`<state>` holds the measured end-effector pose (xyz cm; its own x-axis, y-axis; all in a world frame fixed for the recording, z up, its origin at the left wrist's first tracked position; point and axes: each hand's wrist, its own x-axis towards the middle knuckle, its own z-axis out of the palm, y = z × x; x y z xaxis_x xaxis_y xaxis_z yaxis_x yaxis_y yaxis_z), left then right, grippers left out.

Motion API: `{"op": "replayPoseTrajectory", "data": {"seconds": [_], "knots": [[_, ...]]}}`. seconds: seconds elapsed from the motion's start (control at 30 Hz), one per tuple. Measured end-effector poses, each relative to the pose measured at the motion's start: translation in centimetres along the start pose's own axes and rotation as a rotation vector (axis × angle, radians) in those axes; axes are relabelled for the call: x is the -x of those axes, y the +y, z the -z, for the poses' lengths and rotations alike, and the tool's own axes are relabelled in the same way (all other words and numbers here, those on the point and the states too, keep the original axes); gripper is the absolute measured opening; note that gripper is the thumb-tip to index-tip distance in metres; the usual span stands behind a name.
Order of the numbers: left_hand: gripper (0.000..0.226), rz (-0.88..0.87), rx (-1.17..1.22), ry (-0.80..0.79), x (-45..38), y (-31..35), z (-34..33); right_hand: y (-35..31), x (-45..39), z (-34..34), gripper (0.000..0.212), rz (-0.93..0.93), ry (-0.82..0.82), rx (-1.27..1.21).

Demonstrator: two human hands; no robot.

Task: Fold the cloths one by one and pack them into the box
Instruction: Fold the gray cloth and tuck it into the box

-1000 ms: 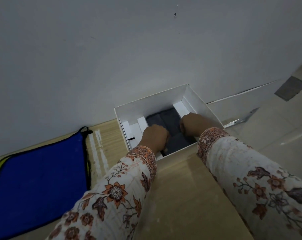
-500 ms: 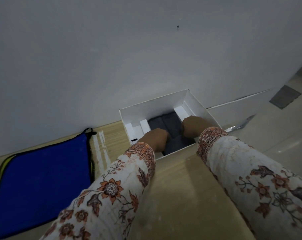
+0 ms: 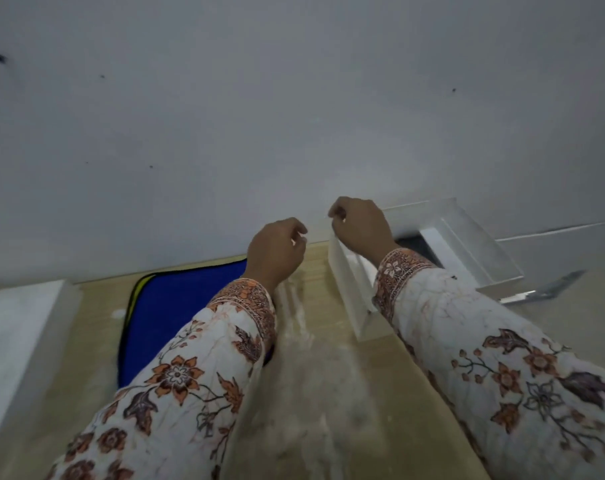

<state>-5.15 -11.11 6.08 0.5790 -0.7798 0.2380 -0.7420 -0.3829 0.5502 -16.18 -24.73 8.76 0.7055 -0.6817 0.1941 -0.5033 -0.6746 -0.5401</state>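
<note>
The white box (image 3: 484, 268) stands at the right against the wall, with a folded dark grey cloth (image 3: 412, 241) showing inside it. A blue cloth (image 3: 176, 306) with a black and yellow edge lies flat on the wooden table to the left. My right hand (image 3: 360, 226) hovers over the box's far left corner, fingers loosely curled, holding nothing. Between the box and the blue cloth, my left hand (image 3: 277, 252) is raised above the table, also loosely curled and empty. My forearms in floral sleeves hide part of the box and the blue cloth.
A white flat slab (image 3: 17, 341), perhaps a lid, lies at the far left of the table. The grey wall (image 3: 294, 116) rises right behind the box and cloth. Bare wooden tabletop (image 3: 329, 393) lies between my arms. Tiled floor shows at the far right.
Both hands have come up out of the box, leaving the dark cloth inside, and have shifted left. The view has swung left, showing more of the blue cloth and the white slab.
</note>
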Motion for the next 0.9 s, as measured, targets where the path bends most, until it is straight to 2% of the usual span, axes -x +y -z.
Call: {"op": "replayPoseTrajectory", "data": {"seconds": [0.1, 0.23, 0.37, 0.43, 0.53, 0.6, 0.73, 0.8, 0.9], "knots": [[0.011, 0.098, -0.038, -0.019, 2.8, -3.7, 2.0, -3.5, 1.7, -3.4, 0.018, 0.078, -0.052, -0.079], [0.007, 0.248, -0.042, -0.18, 7.6, -8.8, 3.0, -6.2, 5.1, -9.0, 0.012, 0.126, -0.233, -0.089], [0.008, 0.272, -0.038, -0.405, 11.6, -12.3, 1.6, -6.1, 8.6, -13.1, 0.013, 0.068, -0.557, -0.044], [0.011, 0.266, -0.023, -0.532, 13.2, -13.6, 0.8, -5.7, 10.5, -14.9, 0.021, 0.035, -0.704, 0.054], [0.026, 0.237, 0.003, -0.601, 14.8, -14.9, -0.1, -4.8, 12.8, -17.3, 0.016, 0.03, -0.633, 0.169], [0.035, 0.215, 0.03, -0.58, 15.1, -15.3, -0.3, -4.5, 13.4, -17.9, 0.01, 0.018, -0.571, 0.171], [0.053, 0.158, -0.003, -0.609, 14.7, -15.5, -0.1, -5.1, 12.7, -17.5, 0.006, 0.029, -0.546, 0.108], [0.046, 0.102, -0.037, -0.556, 14.6, -15.1, 0.0, -5.7, 12.2, -16.9, 0.013, 0.008, -0.497, -0.021], [0.031, 0.086, 0.081, -0.405, 14.4, -14.6, 0.4, -6.9, 11.3, -16.1, 0.02, -0.004, -0.444, -0.117]]}}
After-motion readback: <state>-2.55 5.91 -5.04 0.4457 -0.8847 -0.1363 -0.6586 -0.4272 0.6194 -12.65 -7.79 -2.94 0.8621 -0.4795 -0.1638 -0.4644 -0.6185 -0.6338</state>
